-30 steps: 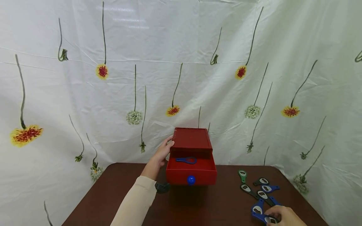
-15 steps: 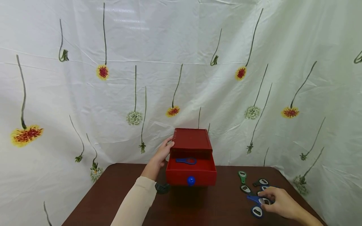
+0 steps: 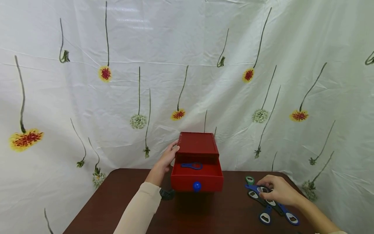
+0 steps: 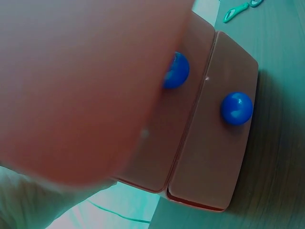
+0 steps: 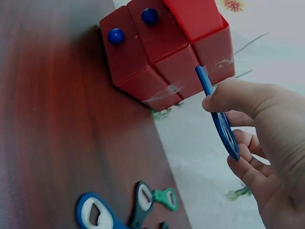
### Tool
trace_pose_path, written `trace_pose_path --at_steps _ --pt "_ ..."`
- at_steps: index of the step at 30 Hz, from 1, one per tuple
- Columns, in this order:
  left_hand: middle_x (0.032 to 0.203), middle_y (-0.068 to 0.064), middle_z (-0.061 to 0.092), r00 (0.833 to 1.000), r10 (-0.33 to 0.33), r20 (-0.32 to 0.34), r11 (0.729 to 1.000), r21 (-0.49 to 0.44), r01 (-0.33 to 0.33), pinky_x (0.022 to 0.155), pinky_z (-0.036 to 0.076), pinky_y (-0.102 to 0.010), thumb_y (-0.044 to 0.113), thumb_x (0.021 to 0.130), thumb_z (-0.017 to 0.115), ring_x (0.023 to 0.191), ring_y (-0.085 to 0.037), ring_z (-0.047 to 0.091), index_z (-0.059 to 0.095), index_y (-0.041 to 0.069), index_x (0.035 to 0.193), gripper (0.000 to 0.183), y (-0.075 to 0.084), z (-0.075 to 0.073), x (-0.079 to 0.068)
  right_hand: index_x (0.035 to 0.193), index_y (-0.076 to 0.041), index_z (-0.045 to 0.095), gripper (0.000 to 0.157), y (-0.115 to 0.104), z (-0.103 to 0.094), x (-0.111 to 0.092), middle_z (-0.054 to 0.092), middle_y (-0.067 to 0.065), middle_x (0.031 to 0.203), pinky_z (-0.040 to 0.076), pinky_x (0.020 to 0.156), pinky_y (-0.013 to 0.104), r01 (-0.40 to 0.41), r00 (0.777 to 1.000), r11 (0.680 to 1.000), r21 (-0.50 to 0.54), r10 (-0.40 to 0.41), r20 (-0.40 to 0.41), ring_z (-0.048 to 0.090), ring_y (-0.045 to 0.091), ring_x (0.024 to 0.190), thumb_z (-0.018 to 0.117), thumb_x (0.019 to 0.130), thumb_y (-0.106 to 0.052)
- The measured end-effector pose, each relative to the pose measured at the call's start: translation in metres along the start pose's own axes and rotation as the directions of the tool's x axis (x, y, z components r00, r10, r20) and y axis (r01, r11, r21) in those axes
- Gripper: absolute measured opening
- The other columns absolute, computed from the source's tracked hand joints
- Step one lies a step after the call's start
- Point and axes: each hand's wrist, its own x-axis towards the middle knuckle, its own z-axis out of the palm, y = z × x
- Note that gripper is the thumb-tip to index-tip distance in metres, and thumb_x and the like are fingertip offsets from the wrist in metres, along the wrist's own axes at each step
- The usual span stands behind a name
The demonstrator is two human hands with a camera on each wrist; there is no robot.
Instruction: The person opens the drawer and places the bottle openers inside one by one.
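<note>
My left hand (image 3: 167,158) rests against the left side of a red drawer box (image 3: 198,143). Its top drawer (image 3: 184,184) is pulled out, and a blue bottle opener (image 3: 187,165) lies inside. In the right wrist view, my right hand (image 5: 267,129) pinches another blue bottle opener (image 5: 222,124) between thumb and fingers, lifted off the table. Below that hand lie several more openers: a green one (image 3: 250,179), a black one (image 3: 253,194) and blue ones (image 3: 265,217), partly overlapping. In the left wrist view a large blurred red surface hides the left fingers.
Two lower drawers with blue knobs (image 4: 237,109) are closed, as the left wrist view shows. The dark brown table (image 3: 233,214) ends at a white flowered cloth (image 3: 163,97) hanging behind it.
My right hand has picked up a blue bottle opener from the near right pile and carried it away from me, over the far openers. My left hand stays at the box.
</note>
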Motion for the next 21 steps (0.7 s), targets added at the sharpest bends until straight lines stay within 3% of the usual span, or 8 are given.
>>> trace_pose_path --at_steps 6,12,17,21 --pt "0.154 -0.022 0.043 1.0 -0.016 0.009 1.0 0.003 0.016 0.107 0.03 -0.072 0.032 0.111 0.048 0.142 -0.042 0.039 0.035 0.018 0.161 0.054 0.0 0.001 -0.001 0.113 -0.011 0.077 0.032 -0.017 -0.009 0.02 0.068 0.0 0.108 0.054 0.075 0.038 0.002 1.0 1.0 -0.009 -0.002 0.018 0.065 0.022 0.093 0.084 0.086 -0.025" --pt "0.154 -0.021 0.042 1.0 -0.009 0.009 1.0 -0.006 0.009 0.107 0.032 -0.071 0.032 0.111 0.048 0.141 -0.042 0.039 0.035 0.019 0.161 0.054 0.001 0.0 0.0 0.114 -0.006 0.077 0.032 -0.036 -0.017 0.044 0.062 -0.001 0.096 0.05 0.071 0.036 0.084 0.996 0.996 -0.028 -0.083 0.022 0.053 0.016 0.081 0.083 0.087 -0.022" --pt "0.154 -0.022 0.043 1.0 -0.015 0.019 1.0 0.004 0.015 0.105 0.032 -0.072 0.031 0.111 0.048 0.141 -0.042 0.039 0.035 0.018 0.161 0.053 0.001 0.0 0.001 0.112 -0.007 0.077 0.028 -0.056 -0.022 0.066 0.062 -0.004 0.093 0.053 0.077 0.041 0.155 0.988 0.985 -0.08 -0.154 0.018 0.053 0.015 0.083 0.081 0.088 -0.021" --pt "0.155 -0.022 0.041 0.999 -0.019 0.027 1.0 0.0 0.019 0.104 0.034 -0.073 0.031 0.111 0.048 0.143 -0.043 0.037 0.034 0.018 0.161 0.054 0.001 0.001 0.001 0.107 -0.007 0.079 0.025 -0.078 -0.022 0.088 0.063 -0.002 0.089 0.054 0.075 0.039 0.213 0.977 0.971 -0.103 -0.213 0.012 0.054 0.016 0.08 0.081 0.085 -0.02"
